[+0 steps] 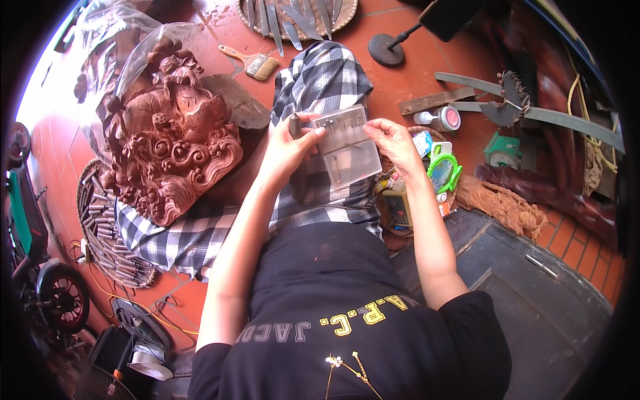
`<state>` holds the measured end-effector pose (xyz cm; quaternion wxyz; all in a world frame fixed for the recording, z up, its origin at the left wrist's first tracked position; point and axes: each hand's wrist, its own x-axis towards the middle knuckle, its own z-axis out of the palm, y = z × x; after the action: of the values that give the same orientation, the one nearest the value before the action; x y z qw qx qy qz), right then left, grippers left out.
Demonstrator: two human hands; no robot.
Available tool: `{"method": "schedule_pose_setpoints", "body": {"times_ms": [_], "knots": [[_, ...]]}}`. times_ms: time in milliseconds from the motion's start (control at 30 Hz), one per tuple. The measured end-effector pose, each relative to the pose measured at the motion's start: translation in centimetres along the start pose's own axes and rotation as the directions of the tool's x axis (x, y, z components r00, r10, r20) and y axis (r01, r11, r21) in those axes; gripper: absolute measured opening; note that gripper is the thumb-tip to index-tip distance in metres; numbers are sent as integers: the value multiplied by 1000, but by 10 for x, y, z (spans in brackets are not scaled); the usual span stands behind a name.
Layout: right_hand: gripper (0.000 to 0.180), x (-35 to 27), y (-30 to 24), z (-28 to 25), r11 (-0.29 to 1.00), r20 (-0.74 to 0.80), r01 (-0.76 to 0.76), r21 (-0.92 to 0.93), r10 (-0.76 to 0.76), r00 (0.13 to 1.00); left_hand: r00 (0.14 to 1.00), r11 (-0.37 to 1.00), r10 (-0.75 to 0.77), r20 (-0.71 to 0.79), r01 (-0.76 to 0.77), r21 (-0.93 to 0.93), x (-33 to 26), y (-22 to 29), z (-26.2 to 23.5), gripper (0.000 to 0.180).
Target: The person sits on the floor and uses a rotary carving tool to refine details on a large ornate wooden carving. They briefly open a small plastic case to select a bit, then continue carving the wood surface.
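Above my lap, in checked black-and-white trousers, both hands hold a clear plastic case [350, 165]. Small thin metal bits stand in its upper part, and a longer thin piece lies in the lower part. My left hand [285, 152] grips the case's left edge with thumb and fingers. A short dark cylindrical tool [295, 125] is also held upright in that hand; its full shape is partly hidden. At the upper right edge of the case, my right hand [395, 143] pinches it between thumb and fingers. A reddish carved wooden sculpture [177, 127] rests beside my left leg.
Blades lie on a woven tray [347, 19] ahead, near a paintbrush [253, 63]. A basket of carving tools [113, 230] sits at left. On the right are a small basket with green-rimmed goggles [445, 170], a lidded jar [448, 119] and a rough wood piece [500, 203].
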<state>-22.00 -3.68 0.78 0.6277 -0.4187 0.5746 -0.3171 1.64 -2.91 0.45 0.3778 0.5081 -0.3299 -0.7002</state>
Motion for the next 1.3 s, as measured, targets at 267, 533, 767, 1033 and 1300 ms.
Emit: {"method": "schedule_pose_setpoints", "body": {"times_ms": [267,533,767,1033,1300], "knots": [[31,-3,24,4,995,24,98,21,-99,995,999,998,27,-27,-25,64,3,-1,-1,39],[25,-46,48,-55,998,-211,10,67,5,977,988,997,78,-134,-75,24,-8,7,1,41],[26,-115,95,-153,975,-261,-217,-56,196,945,993,1000,10,-118,-13,-28,-2,-4,-11,44],[26,-134,151,-213,844,-187,-279,-458,216,958,993,1000,8,-115,-4,31,-5,-3,-11,49],[21,-140,135,-202,822,-465,-280,-495,21,885,996,1000,16,-88,-14,22,0,-14,-24,50]]}}
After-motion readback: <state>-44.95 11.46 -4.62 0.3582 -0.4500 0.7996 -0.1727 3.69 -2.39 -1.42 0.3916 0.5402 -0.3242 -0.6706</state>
